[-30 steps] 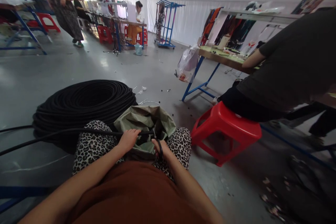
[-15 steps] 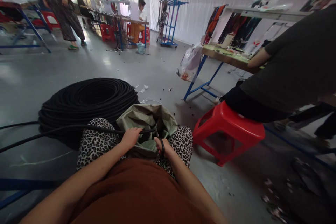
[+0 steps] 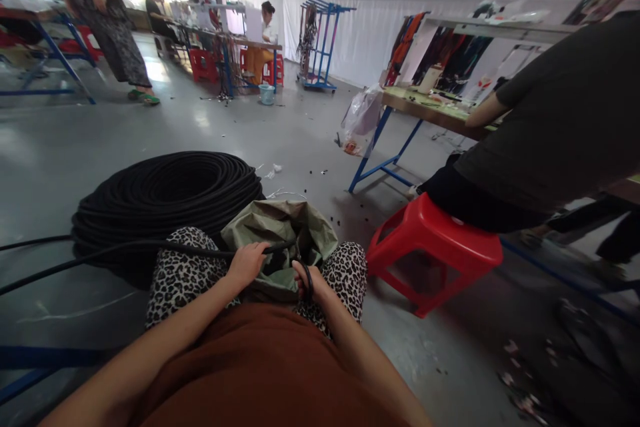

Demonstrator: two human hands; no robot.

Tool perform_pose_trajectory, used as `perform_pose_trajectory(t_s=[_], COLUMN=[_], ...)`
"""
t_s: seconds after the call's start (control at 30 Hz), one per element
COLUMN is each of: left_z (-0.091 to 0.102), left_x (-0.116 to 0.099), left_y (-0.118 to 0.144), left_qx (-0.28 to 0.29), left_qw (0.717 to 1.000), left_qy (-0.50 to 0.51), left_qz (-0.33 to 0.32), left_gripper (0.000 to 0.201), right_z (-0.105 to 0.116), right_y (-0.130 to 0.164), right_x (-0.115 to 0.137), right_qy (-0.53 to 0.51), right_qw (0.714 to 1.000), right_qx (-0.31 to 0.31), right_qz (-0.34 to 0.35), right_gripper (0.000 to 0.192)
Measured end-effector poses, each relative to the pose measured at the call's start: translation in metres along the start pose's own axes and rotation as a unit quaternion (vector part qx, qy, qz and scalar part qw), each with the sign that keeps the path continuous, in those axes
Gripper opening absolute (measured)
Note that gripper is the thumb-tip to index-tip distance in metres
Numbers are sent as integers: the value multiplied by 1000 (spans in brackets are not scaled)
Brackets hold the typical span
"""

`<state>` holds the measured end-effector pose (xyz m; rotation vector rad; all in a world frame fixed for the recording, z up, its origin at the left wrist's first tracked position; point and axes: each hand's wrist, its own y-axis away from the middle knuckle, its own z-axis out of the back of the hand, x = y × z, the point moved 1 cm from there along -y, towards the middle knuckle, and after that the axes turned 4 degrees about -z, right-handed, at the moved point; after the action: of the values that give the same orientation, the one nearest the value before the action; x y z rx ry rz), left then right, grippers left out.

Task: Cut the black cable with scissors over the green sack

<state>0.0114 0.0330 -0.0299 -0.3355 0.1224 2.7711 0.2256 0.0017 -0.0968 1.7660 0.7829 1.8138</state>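
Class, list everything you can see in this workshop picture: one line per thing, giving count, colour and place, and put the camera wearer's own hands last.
cable coil: one, black, on the floor at left.
cable: one strand, black, running from the left across the lap.
bag: one, olive green, open between the knees.
scissors: one pair, black handles, at the bag's mouth.
stool: one nearby, red, right of the lap, a seated person on it.
worktable: one, blue legs, at right.
plastic bag: one, clear, hanging at that table's end.
rack: one, blue, by the far wall.
left hand: gripping the cable.
right hand: holding the scissors.
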Motion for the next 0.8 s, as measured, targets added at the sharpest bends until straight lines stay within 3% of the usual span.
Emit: perform_pose_trajectory(t_s=[0.27, 0.8], left_z=[3, 8], left_x=[-2, -8], left_y=[1, 0], left_qx=[-13, -31], left_qw=[1000, 999], left_qy=[-10, -9], left_qz=[-9, -22], left_gripper=[39, 38], right_z=[3, 6], right_y=[3, -8], right_x=[-3, -13], right_qy=[-64, -4], right_qw=[997, 996], right_qx=[27, 41], right_qz=[26, 82], right_gripper=[51, 48])
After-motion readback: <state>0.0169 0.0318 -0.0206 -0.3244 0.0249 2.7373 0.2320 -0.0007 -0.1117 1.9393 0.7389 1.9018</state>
